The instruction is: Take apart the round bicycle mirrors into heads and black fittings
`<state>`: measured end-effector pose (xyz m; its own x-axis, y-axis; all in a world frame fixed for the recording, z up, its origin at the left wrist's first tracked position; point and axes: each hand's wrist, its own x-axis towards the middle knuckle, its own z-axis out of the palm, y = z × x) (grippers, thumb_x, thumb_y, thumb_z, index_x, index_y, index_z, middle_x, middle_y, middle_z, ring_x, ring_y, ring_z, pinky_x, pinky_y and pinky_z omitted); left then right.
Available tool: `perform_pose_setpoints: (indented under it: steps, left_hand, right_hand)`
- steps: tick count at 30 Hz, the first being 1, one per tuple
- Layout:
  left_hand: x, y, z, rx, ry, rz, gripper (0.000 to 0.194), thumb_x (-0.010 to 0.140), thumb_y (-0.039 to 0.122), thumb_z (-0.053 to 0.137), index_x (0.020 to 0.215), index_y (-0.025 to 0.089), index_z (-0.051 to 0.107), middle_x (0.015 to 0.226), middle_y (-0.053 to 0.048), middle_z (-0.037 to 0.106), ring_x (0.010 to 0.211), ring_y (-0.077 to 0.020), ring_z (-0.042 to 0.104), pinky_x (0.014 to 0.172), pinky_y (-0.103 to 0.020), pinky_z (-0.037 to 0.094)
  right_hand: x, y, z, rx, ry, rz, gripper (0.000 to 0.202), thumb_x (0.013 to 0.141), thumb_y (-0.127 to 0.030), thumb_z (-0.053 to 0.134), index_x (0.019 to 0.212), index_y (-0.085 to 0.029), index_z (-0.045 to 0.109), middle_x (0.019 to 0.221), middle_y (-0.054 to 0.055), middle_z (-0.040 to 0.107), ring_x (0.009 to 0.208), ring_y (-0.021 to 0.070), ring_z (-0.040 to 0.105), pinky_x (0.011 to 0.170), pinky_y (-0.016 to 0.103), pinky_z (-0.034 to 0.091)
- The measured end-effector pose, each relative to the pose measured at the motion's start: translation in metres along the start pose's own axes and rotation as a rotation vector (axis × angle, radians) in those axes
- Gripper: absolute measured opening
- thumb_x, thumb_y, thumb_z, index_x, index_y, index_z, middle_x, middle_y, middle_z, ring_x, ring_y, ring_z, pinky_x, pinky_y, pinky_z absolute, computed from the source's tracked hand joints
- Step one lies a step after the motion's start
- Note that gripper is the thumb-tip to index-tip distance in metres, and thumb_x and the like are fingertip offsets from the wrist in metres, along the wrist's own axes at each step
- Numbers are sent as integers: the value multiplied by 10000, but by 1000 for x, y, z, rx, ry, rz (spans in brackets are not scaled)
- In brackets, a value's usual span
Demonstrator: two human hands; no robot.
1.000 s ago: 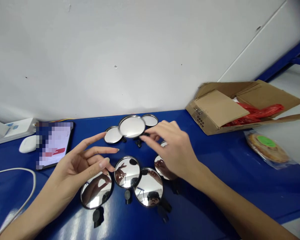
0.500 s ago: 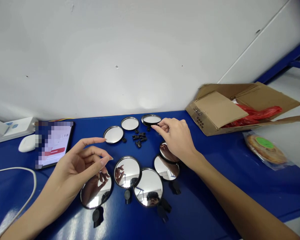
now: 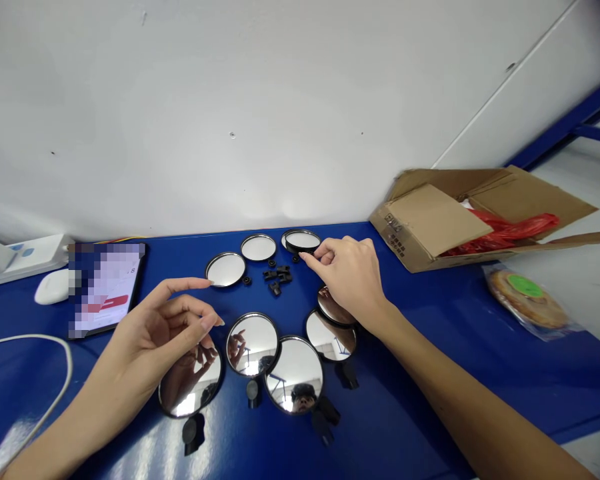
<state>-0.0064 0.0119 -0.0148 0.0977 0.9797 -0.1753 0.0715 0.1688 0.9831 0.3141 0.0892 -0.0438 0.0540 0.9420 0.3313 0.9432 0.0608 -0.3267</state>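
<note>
My left hand (image 3: 157,333) hovers over the near-left round mirror (image 3: 185,387), its fingers apart and holding nothing. Its index fingertip is by the rim of a far-left mirror (image 3: 225,270). My right hand (image 3: 347,270) is closed at the right edge of a black-rimmed round mirror (image 3: 303,240), which overlaps another at the back; thumb and curled fingers pinch its rim. Small black clamp pieces (image 3: 279,275) lie in a cluster in the middle. Nearer me are overlapping mirrors, including one in front (image 3: 295,383), with black stubby mounts (image 3: 193,433) beside them.
A phone (image 3: 107,287), a white rounded case (image 3: 53,287) and a white cable (image 3: 63,393) lie on the left of the blue table. An open cardboard box (image 3: 420,220) with a red bag stands on the right, near a wrapped pastry (image 3: 530,300). A white wall rises behind.
The whole view has shifted very slightly to the left. Both hands keep nearly the same pose, and the mirrors and black pieces show no clear movement.
</note>
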Motion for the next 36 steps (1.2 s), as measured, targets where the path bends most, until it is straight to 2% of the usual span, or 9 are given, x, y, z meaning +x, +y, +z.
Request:
perform_pose_setpoints:
  steps: [6,11,14,23,27,32,34,36]
  left_hand:
    - [6,-9,-11,25,-110,38,551,986,564,973,1403,309,718,949,-21,838,740,-208,793,667,-288,699]
    - [6,-13,-12,136,-93,68,530,1029,614,914,1414,315,705,939,-29,840,745,-219,795,654,-280,675]
    - [5,-15,-12,156,-101,74,517,1044,618,895,1427,332,699,935,-17,838,738,-216,798,665,-281,663]
    - [2,-16,-14,187,-101,69,516,1044,632,887,1425,337,703,927,-18,831,771,-239,812,690,-310,655]
    - [3,-15,-13,222,-112,84,451,1066,627,859,1400,355,728,943,-16,828,786,-241,811,700,-314,663]
    - [2,-12,-18,398,-115,204,382,1049,603,876,1342,376,783,1091,-41,852,971,-280,820,839,-348,697]
    - [1,-8,-21,476,-157,252,384,1026,584,902,1341,394,792,1226,-44,853,1097,-297,819,891,-350,708]
    - [0,-4,-24,556,-225,325,461,962,532,970,1372,410,798,1325,-43,845,1181,-315,822,861,-336,725]
  right_hand:
    - [-1,-2,2,-9,-9,10,389,1114,-503,817,816,-256,779,764,48,808,923,336,744,917,482,380]
    - [-2,-2,2,7,-31,7,473,1147,-574,755,796,-258,774,762,59,808,927,343,743,920,492,383]
    - [-1,-2,2,23,-52,6,524,1168,-591,714,764,-261,761,733,52,796,863,321,730,911,492,385]
    - [-1,-7,-3,72,-103,28,402,1098,-482,845,771,-258,784,769,26,825,825,294,733,933,487,396]
    - [-2,-11,-8,102,-116,20,418,1120,-483,797,768,-257,787,798,31,844,848,297,751,941,484,399]
    - [-3,-14,-13,116,-106,8,458,1177,-412,667,760,-242,748,795,34,835,838,276,734,912,453,382]
    - [-3,-13,-14,110,-104,5,459,1179,-380,648,752,-238,735,751,28,810,797,264,707,882,437,361]
    - [-4,-13,-16,101,-99,-5,455,1176,-357,643,746,-235,727,728,27,793,779,260,685,865,428,339]
